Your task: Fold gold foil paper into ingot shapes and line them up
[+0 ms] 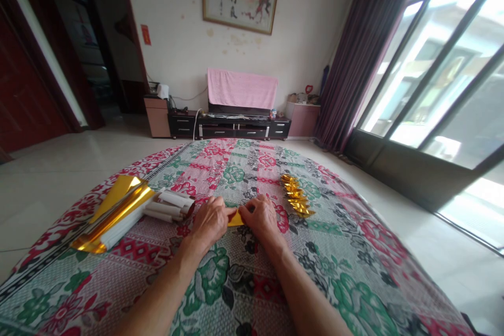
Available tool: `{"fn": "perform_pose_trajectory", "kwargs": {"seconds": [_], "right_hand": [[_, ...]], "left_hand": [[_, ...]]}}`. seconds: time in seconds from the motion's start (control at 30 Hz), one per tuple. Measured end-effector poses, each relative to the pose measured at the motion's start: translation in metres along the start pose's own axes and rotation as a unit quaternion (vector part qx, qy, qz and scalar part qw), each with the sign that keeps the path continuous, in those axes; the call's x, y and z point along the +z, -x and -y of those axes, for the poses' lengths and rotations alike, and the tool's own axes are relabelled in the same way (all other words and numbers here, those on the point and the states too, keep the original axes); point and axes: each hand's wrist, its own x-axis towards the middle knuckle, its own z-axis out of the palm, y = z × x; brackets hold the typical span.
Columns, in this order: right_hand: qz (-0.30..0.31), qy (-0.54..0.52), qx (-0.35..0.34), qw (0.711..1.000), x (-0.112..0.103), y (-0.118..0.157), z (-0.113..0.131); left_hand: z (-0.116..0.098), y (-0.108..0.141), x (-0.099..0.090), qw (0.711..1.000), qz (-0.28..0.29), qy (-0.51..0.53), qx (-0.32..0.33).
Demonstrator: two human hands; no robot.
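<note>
While the left hand [212,219] and right hand [260,216] pinched its ends, the yellow paper [236,220] sat right between them, just a small golden strip, partly covered.

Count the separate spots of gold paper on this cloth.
3: a pile at left beside white rolls, a small piece between the left hand and right hand, and a row of folded pieces at right. The hands may hide more.
</note>
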Motion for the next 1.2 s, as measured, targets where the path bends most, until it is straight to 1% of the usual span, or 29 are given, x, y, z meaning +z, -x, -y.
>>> {"fn": "perform_pose_trajectory", "kwargs": {"seconds": [0.23, 0.33, 0.47, 0.63, 0.73, 0.8, 0.87, 1.0, 1.13, 1.2], "right_hand": [[0.023, -0.005, 0.014, 1.000, -0.002, -0.008, -0.003], [0.028, -0.014, 0.010, 0.999, -0.001, -0.009, -0.006], [0.028, -0.015, -0.033, 0.999, 0.002, -0.006, -0.007], [0.032, 0.013, -0.096, 0.995, 0.003, 0.000, -0.008], [0.031, 0.028, -0.112, 0.993, 0.001, 0.002, -0.007], [0.030, 0.033, -0.114, 0.992, 0.001, 0.002, -0.007], [0.032, 0.036, -0.111, 0.993, 0.001, 0.003, -0.007], [0.031, 0.032, -0.111, 0.993, 0.002, 0.002, -0.009], [0.030, 0.030, -0.111, 0.993, 0.003, 0.002, -0.010], [0.029, 0.029, -0.112, 0.993, 0.003, 0.002, -0.010]], "left_hand": [[0.000, 0.001, 0.000, 1.000, 0.018, -0.001, -0.021], [0.000, 0.001, 0.001, 1.000, 0.017, -0.001, -0.024], [-0.001, 0.000, 0.000, 1.000, 0.018, -0.009, -0.021], [-0.001, 0.000, -0.004, 0.999, 0.033, -0.004, -0.026], [0.001, 0.001, -0.005, 1.000, 0.020, 0.004, -0.021], [0.005, 0.003, -0.002, 1.000, -0.001, 0.005, -0.026], [0.008, 0.004, 0.002, 0.998, -0.025, 0.000, -0.054], [0.012, 0.005, 0.007, 0.996, -0.042, -0.008, -0.074], [0.012, 0.002, 0.005, 0.998, -0.042, 0.007, -0.049], [0.012, -0.001, 0.005, 0.997, -0.052, 0.033, -0.051]]}}
